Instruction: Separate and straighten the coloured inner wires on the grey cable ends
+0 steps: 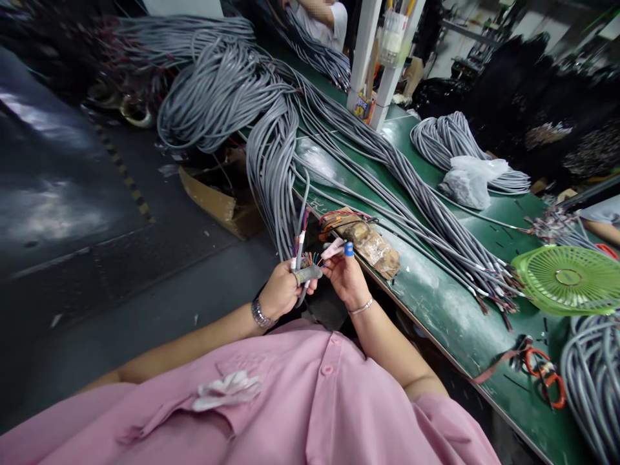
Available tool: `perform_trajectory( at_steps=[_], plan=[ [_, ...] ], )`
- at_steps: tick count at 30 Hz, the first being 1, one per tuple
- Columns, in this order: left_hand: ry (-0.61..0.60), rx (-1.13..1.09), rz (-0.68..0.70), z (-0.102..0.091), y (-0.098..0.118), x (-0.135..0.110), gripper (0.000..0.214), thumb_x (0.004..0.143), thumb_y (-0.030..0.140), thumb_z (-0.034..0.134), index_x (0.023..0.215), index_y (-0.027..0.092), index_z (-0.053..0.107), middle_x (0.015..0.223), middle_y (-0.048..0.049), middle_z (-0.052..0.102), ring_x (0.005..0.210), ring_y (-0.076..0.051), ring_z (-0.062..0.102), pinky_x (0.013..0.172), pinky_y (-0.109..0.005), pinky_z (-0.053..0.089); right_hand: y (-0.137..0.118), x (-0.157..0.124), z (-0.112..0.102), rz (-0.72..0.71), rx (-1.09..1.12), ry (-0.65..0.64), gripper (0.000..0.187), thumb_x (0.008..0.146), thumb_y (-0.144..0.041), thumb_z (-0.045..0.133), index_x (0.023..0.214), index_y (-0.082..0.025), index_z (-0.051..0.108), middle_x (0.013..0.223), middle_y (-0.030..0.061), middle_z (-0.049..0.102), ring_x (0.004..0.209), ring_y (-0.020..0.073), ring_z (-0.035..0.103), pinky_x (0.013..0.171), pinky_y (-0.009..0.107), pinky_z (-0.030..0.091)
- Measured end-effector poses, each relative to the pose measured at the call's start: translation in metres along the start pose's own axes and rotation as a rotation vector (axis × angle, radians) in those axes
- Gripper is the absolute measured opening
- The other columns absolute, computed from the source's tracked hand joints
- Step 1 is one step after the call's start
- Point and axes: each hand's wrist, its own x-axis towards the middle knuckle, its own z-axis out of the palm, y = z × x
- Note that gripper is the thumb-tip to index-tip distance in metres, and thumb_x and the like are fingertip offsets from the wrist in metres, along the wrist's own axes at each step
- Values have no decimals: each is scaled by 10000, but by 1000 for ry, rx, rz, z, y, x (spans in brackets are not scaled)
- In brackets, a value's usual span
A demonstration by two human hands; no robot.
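My left hand [283, 289] is closed around the end of a grey cable [308, 274], with thin coloured wires [310, 259] fanning out of its stripped tip. A watch sits on that wrist. My right hand [345, 270] pinches at those wires; its fingertips wear pink and blue covers. More grey cables [271, 168] hang down from the green bench [450, 310] right above my hands. A taped brown tool block [371, 244] lies on the bench edge beside my right hand.
Big bundles of grey cable [217, 90] cover the bench and spill over its edge. A green fan [566, 279], plastic bags [467, 181], orange-handled cutters [542, 371] and a white post [363, 51] stand on the bench. A cardboard box [217, 197] sits on the floor. Another person's torso [322, 19] is at the back.
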Motion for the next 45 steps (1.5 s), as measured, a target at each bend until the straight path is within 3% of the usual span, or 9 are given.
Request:
perform_trajectory(
  at_steps=[5, 9, 15, 22, 28, 33, 37, 41, 45],
  plan=[
    [2, 3, 63, 1, 4, -8, 139, 747, 229, 691, 698, 128, 609, 510, 4, 602, 403, -68, 479, 384, -187, 278, -6, -3, 0, 33, -6, -45, 442, 792, -593, 597, 878, -165, 670, 734, 14, 641, 616, 97, 555, 592, 219, 526],
    [81, -23, 125, 1, 6, -7, 130, 742, 231, 699, 720, 135, 615, 529, 7, 615, 421, -75, 503, 389, -185, 299, -5, -5, 2, -46, -65, -47, 337, 773, -477, 680, 925, -177, 676, 777, 2, 639, 604, 79, 526, 567, 194, 512],
    [144, -48, 108, 4, 7, 0, 149, 709, 239, 723, 728, 145, 610, 539, 9, 622, 431, -83, 516, 385, -181, 313, 4, 0, -6, -197, -180, 0, 456, 791, -609, 581, 840, -166, 675, 760, 29, 630, 614, 93, 526, 564, 210, 490],
    [132, -17, 89, 6, 5, 2, 162, 701, 264, 710, 701, 144, 601, 534, 2, 615, 427, -88, 515, 375, -190, 297, -3, 4, 3, -17, -80, -68, 462, 781, -614, 596, 910, -178, 680, 735, 10, 606, 570, 82, 460, 511, 187, 438],
    [126, 5, 87, 4, 1, 5, 156, 696, 257, 709, 718, 143, 605, 522, 6, 609, 424, -86, 510, 380, -189, 301, 1, 6, 6, -57, 0, 47, 353, 760, -531, 676, 808, -182, 660, 665, -22, 571, 550, 73, 453, 528, 185, 427],
    [125, 15, 79, 3, 0, 3, 150, 703, 254, 704, 717, 146, 601, 532, 7, 612, 435, -89, 515, 387, -189, 306, 2, 5, 4, -8, 7, 25, 444, 762, -612, 623, 829, -174, 656, 680, -11, 594, 559, 82, 484, 539, 196, 447],
    [117, 38, 74, 1, 0, -2, 153, 698, 262, 703, 683, 146, 605, 530, 3, 605, 440, -92, 509, 401, -198, 320, 3, 2, -3, 60, 17, 12, 561, 770, -723, 496, 809, -180, 632, 692, 6, 615, 570, 98, 518, 545, 212, 462],
    [120, 83, 30, -9, -6, -3, 181, 688, 290, 721, 686, 133, 631, 552, -14, 615, 464, -94, 524, 394, -188, 291, 5, -5, -17, 78, -20, 6, 520, 772, -681, 548, 840, -174, 637, 776, 23, 650, 584, 92, 531, 548, 212, 462],
    [68, 66, -24, -20, -15, 1, 264, 669, 292, 756, 854, 117, 684, 751, -75, 685, 574, -106, 579, 388, -162, 246, 5, -12, -32, 30, -125, 12, 469, 778, -611, 602, 871, -156, 669, 794, 33, 650, 614, 91, 540, 559, 206, 456]
  ],
)
